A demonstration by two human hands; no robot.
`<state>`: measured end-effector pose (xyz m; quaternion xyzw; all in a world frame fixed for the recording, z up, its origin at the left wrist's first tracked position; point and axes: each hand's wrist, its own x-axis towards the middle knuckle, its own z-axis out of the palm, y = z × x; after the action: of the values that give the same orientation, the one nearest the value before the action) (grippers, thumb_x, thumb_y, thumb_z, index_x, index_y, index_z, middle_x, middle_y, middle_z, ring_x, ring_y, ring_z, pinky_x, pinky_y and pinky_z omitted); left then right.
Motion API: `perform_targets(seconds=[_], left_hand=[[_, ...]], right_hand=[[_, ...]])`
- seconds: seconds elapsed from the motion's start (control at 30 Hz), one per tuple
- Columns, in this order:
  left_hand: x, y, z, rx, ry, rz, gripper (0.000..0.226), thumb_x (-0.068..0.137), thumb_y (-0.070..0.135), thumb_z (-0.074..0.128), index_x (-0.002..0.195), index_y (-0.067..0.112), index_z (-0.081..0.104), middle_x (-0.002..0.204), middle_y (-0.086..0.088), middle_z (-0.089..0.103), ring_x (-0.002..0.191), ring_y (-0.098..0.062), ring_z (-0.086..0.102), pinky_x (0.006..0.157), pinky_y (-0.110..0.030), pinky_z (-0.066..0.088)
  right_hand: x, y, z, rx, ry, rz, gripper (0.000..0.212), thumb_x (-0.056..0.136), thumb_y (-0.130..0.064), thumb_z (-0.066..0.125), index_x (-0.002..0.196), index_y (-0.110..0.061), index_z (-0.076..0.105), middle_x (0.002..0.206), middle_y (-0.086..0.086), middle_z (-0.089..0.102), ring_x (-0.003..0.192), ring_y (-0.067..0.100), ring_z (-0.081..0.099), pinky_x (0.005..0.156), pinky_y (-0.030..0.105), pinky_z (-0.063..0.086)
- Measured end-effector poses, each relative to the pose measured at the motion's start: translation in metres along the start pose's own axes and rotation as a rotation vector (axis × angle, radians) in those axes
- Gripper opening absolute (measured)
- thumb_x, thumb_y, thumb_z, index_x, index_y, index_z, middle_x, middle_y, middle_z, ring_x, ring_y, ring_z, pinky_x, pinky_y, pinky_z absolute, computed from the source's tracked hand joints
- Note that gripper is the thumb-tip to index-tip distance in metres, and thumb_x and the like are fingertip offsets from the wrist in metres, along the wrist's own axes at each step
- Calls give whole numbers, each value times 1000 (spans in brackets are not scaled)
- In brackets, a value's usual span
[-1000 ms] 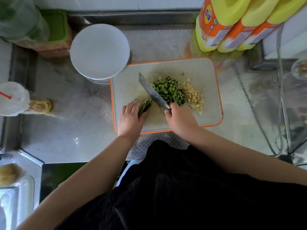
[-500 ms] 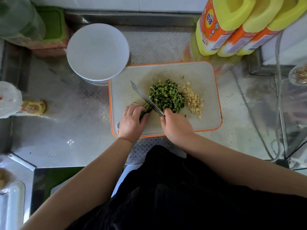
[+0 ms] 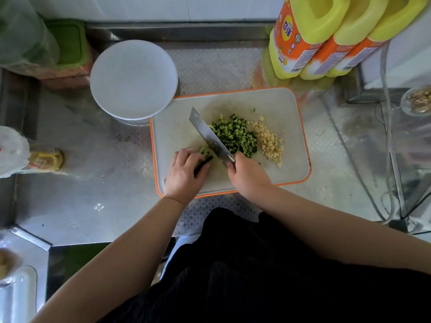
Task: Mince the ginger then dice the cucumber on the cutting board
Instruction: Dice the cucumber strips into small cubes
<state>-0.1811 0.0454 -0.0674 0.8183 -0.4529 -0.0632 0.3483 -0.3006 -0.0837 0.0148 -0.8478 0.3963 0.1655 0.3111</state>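
Note:
A white cutting board [image 3: 284,108] with an orange rim lies on the steel counter. On it sit a heap of diced cucumber [image 3: 235,135] and, to its right, a smaller heap of minced ginger [image 3: 270,143]. My left hand [image 3: 185,173] holds down the short remaining cucumber strips [image 3: 205,155] with curled fingers. My right hand [image 3: 248,177] grips the handle of a cleaver [image 3: 208,136], whose blade stands across the strips just beside my left fingertips, between them and the diced heap.
A round white lid or plate [image 3: 133,79] overlaps the board's far-left corner. Three yellow-and-orange bottles [image 3: 326,36] stand behind the board at right. A glass jar [image 3: 417,101] and cables lie far right; a bag and small jar [image 3: 45,159] at left.
The cleaver has kept chopping along the cucumber strips, which are shorter now. My left hand has crept back toward me along them. The camera view shifted slightly.

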Motion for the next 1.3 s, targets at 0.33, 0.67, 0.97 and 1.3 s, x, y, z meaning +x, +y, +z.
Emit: perform_targets(seconds=[0.33,0.67,0.97,1.3], left_hand=[[9,-6,3,19,-55,59,18,88,19,55,88,3,63,93,-11,56,87,-28,52,74,-33,44],[5,-11,10,97,5,137,17,91,18,56,87,4,64,96,-14,59,89,-29,52,69,-40,50],[4,-7,8,99,-31,165,12,89,13,56,85,2,61,94,-16,56,90,-32,49,77,-40,47],[3,-10,10,101,-22,157,12,90,11,57,84,1,62,93,-16,58,90,-29,48,75,-38,46]], right_hand=[[-18,-8,5,-76,-21,-57,12,100,-19,37,91,-11,35,64,3,48,60,27,51,53,37,36],[1,-3,5,43,-57,13,21,101,-26,39,89,-9,39,64,0,41,60,24,44,56,33,32],[-17,-2,6,-47,-30,-78,18,101,-24,37,89,-12,36,63,0,43,61,28,47,55,37,36],[-7,-9,15,-59,-83,-42,15,101,-21,40,90,-9,39,70,3,50,70,30,56,57,35,37]])
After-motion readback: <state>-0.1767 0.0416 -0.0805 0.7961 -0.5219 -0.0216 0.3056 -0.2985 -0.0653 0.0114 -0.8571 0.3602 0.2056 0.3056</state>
